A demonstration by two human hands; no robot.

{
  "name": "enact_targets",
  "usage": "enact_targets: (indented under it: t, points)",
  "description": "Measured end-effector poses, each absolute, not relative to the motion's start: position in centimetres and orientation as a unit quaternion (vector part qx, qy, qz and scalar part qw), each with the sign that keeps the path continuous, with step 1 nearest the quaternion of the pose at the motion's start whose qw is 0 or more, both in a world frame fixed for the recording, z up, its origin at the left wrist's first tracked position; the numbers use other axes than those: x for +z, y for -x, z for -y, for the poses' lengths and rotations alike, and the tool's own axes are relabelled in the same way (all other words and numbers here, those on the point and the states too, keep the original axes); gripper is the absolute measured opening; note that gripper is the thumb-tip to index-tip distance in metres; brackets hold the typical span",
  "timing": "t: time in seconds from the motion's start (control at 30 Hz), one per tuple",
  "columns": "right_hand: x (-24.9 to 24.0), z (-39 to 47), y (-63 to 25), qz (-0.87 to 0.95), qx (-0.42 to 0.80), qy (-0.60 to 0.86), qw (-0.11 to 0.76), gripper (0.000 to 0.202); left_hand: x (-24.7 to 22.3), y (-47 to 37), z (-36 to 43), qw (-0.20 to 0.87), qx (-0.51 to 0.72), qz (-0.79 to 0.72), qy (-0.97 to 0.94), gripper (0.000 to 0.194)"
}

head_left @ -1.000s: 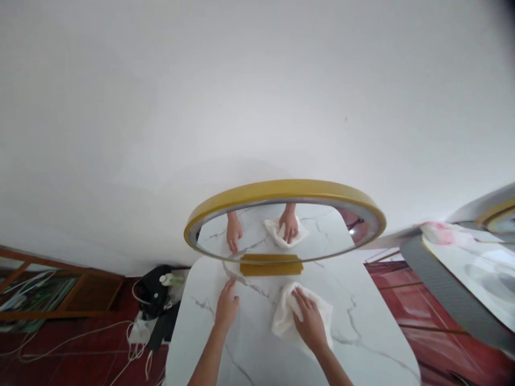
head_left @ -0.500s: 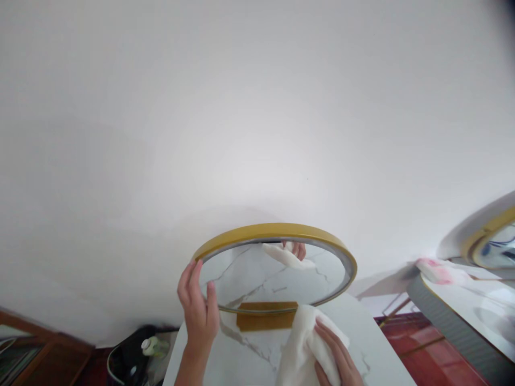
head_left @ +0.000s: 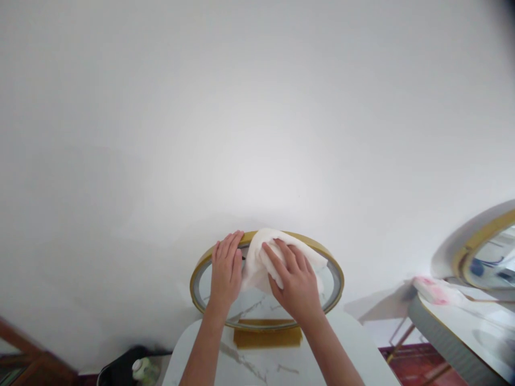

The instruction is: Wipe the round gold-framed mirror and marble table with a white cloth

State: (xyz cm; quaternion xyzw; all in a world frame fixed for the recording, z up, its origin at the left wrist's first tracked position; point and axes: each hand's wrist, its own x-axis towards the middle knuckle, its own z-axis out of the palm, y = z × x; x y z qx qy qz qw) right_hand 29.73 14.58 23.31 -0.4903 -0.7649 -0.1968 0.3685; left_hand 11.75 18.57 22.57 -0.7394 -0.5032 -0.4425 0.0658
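An oval mirror (head_left: 254, 306) with a gold frame stands on a gold base (head_left: 267, 339) on a white marble-patterned table (head_left: 241, 364). My left hand (head_left: 226, 271) grips the frame at its upper left, fingers laid over the rim and the thumb in front of the glass. Under the fingers of my right hand (head_left: 295, 287) is a bunched white cloth (head_left: 257, 257), pressed against the upper part of the mirror. The cloth drapes over the top rim and hides much of the glass.
A white wall (head_left: 257, 118) rises behind the mirror. At the right, a second table (head_left: 470, 321) bears a pink-and-white packet (head_left: 434, 290) and another gold-framed mirror (head_left: 486, 249). Low at the left are a black bin (head_left: 116, 370), a pale green bottle (head_left: 145, 371) and brown wooden furniture (head_left: 44, 370).
My right hand has brought the cloth from the tabletop at lower right up onto the mirror's upper part. My left hand has slid from the left side of the frame to its upper left.
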Motion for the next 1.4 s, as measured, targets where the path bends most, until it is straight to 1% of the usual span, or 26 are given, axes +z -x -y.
enact_targets:
  t: [0.1,0.2,0.27,0.4,0.47,0.53,0.67,0.77,0.83,1.03,1.1,1.3,1.4]
  points:
    - [23.9,-14.7,-27.8,0.787,-0.207,0.478,0.330,0.071,22.6,-11.3,-18.6,0.060,-0.446,0.487,0.749,0.045]
    - [23.4,-14.9,-27.7,0.786,-0.226,0.476,0.325,0.071,22.7,-11.1,-18.5,0.055,-0.439,0.482,0.757,0.045]
    - [22.7,-15.0,-28.8,0.758,-0.238,0.499,0.347,0.068,22.9,-11.1,-18.4,0.049,-0.430,0.491,0.756,0.044]
    - [22.3,-14.7,-31.7,0.667,-0.229,0.570,0.421,0.061,23.3,-11.3,-18.4,0.048,-0.428,0.500,0.751,0.042]
    - [22.8,-14.5,-31.9,0.649,-0.213,0.587,0.434,0.059,23.4,-11.4,-18.4,0.050,-0.432,0.501,0.748,0.042]
    - [23.7,-14.2,-31.0,0.673,-0.203,0.577,0.415,0.060,23.3,-11.4,-18.3,0.053,-0.436,0.499,0.747,0.041]
    - [25.7,-14.5,-27.6,0.751,-0.199,0.525,0.348,0.061,22.7,-11.2,-18.7,0.075,-0.445,0.490,0.746,0.043]
    - [26.2,-15.0,-26.7,0.769,-0.201,0.512,0.326,0.061,22.4,-11.0,-19.0,0.088,-0.448,0.485,0.746,0.045]
    - [25.8,-15.1,-27.6,0.755,-0.203,0.525,0.337,0.060,22.6,-11.0,-19.0,0.077,-0.446,0.487,0.747,0.044]
    - [23.4,-14.5,-32.4,0.626,-0.207,0.618,0.428,0.051,23.4,-11.7,-18.3,0.060,-0.449,0.489,0.745,0.044]
    - [23.3,-14.3,-32.5,0.619,-0.206,0.622,0.432,0.051,23.4,-11.8,-18.3,0.065,-0.447,0.492,0.744,0.044]
    - [26.2,-14.4,-28.5,0.734,-0.200,0.550,0.346,0.059,23.0,-11.5,-18.6,0.085,-0.434,0.498,0.746,0.043]
    - [27.3,-14.6,-27.8,0.763,-0.192,0.525,0.325,0.060,23.0,-11.2,-18.7,0.093,-0.435,0.493,0.748,0.043]
